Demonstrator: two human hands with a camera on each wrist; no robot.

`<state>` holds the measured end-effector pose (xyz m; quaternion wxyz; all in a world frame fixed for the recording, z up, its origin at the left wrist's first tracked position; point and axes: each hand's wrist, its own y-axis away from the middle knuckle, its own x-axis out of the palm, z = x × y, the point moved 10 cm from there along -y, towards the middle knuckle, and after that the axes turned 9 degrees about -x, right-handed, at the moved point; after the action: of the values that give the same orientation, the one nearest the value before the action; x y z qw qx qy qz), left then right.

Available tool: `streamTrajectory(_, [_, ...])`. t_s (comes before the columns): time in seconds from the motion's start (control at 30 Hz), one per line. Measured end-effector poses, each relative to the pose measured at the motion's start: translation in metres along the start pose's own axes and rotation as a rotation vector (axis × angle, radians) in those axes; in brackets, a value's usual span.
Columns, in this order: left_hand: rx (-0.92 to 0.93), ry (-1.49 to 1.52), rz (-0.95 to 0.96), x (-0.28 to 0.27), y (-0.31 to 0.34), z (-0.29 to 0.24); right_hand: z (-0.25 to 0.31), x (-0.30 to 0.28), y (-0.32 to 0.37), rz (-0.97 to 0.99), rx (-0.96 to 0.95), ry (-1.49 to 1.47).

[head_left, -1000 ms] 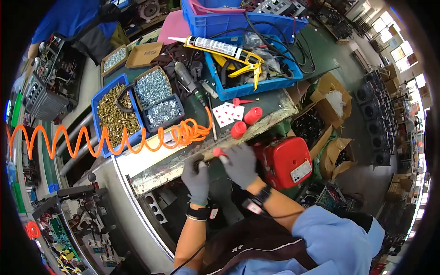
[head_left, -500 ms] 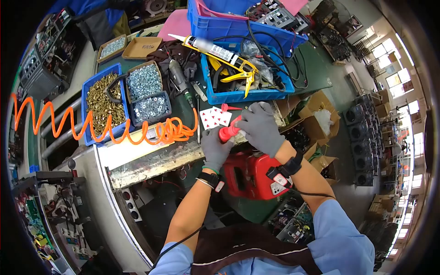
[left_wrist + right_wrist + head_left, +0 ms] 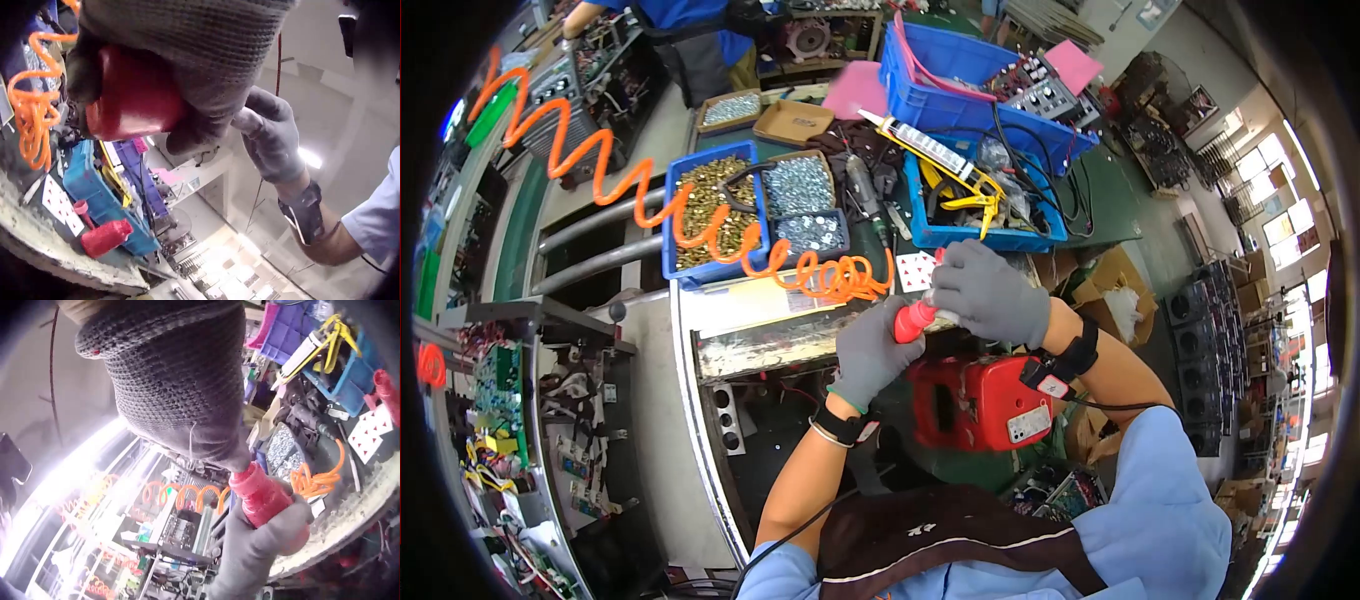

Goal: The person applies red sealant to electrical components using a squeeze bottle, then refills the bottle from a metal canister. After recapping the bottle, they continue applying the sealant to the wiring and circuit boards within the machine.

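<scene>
My left hand (image 3: 866,358), in a grey knit glove, grips a red plastic bottle (image 3: 912,322) round its body in front of the bench edge. The bottle lies tilted, its narrower top toward my right hand (image 3: 992,295). The right hand's gloved fingers are bent together and pinch at that top, as the right wrist view shows; the fingers hide the very tip. Another red bottle (image 3: 107,238) stands on the bench beside a red nozzle piece (image 3: 81,209) and white cards with red marks (image 3: 55,199).
An orange coiled hose (image 3: 835,280) leads to a power tool (image 3: 864,188). Blue bin (image 3: 668,245) of brass fittings and trays of washers (image 3: 812,232) stand left. A yellow caulking gun (image 3: 975,196) lies on a blue crate (image 3: 1035,238). A red case (image 3: 970,400) sits below.
Two red bottles stood on the bench a second ago; my left hand has since taken one. My right hand, earlier pinching a small red piece lower down, has moved up to the bottle's top.
</scene>
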<state>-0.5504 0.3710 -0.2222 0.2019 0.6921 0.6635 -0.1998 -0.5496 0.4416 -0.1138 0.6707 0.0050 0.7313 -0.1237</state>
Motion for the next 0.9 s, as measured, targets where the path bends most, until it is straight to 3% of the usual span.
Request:
streamTrajectory(0.1, [0.005, 0.033, -0.027, -0.032, 0.015, -0.003, 0.015, -0.012, -0.029, 0.037, -0.088, -0.028])
streamTrajectory(0.17, [0.101, 0.120, -0.156, -0.052, 0.032, -0.001, 0.023, -0.013, -0.047, 0.117, -0.121, -0.103])
streamTrajectory(0.23, [0.089, 0.149, -0.200, -0.071, 0.048, -0.001, 0.031, -0.031, -0.060, 0.045, -0.050, -0.138])
streamTrajectory(0.27, [0.034, 0.091, -0.176, -0.074, 0.052, 0.005, 0.019, -0.026, -0.057, -0.030, 0.058, -0.272])
streamTrajectory(0.3, [-0.020, 0.044, -0.131, -0.082, 0.055, 0.004, 0.014, -0.030, -0.064, 0.167, 0.289, -0.469])
streamTrajectory(0.37, [-0.094, 0.031, -0.076, -0.100, 0.066, 0.001, 0.009, -0.039, -0.077, -0.004, 0.342, -0.742])
streamTrajectory(0.4, [-0.103, 0.052, -0.071, -0.108, 0.070, 0.000, 0.010, -0.028, -0.073, 0.063, 0.569, -1.046])
streamTrajectory(0.47, [-0.027, -0.002, -0.198, -0.133, 0.077, -0.003, 0.016, -0.006, -0.069, -0.032, 0.810, -1.342])
streamTrajectory(0.53, [-0.098, -0.081, -0.194, -0.154, 0.084, -0.002, 0.028, -0.003, -0.087, -0.114, 0.735, -1.197])
streamTrajectory(0.57, [-0.096, -0.105, -0.273, -0.156, 0.086, 0.007, 0.039, -0.008, -0.103, -0.158, 0.545, -1.115])
streamTrajectory(0.63, [-0.117, -0.142, -0.242, -0.171, 0.092, 0.002, 0.043, 0.003, -0.114, -0.099, 0.460, -0.929])
streamTrajectory(0.67, [-0.137, -0.128, -0.202, -0.175, 0.095, 0.004, 0.051, 0.002, -0.121, -0.108, 0.430, -0.929])
streamTrajectory(0.73, [-0.051, 0.181, -0.041, -0.171, 0.101, 0.012, 0.067, -0.016, -0.133, -0.090, 0.385, -1.052])
streamTrajectory(0.77, [-0.042, 0.662, 0.279, -0.151, 0.104, 0.015, 0.077, -0.024, -0.138, 0.009, 0.399, -1.096])
streamTrajectory(0.8, [-0.017, 0.786, 0.455, -0.154, 0.110, -0.003, 0.081, -0.012, -0.139, 0.016, 0.362, -1.302])
streamTrajectory(0.87, [-0.135, 0.966, 0.723, -0.143, 0.130, -0.007, 0.093, -0.022, -0.150, 0.121, 0.274, -1.296])
streamTrajectory(0.9, [-0.105, 1.073, 0.850, -0.140, 0.135, -0.013, 0.095, -0.024, -0.153, 0.094, 0.263, -1.366])
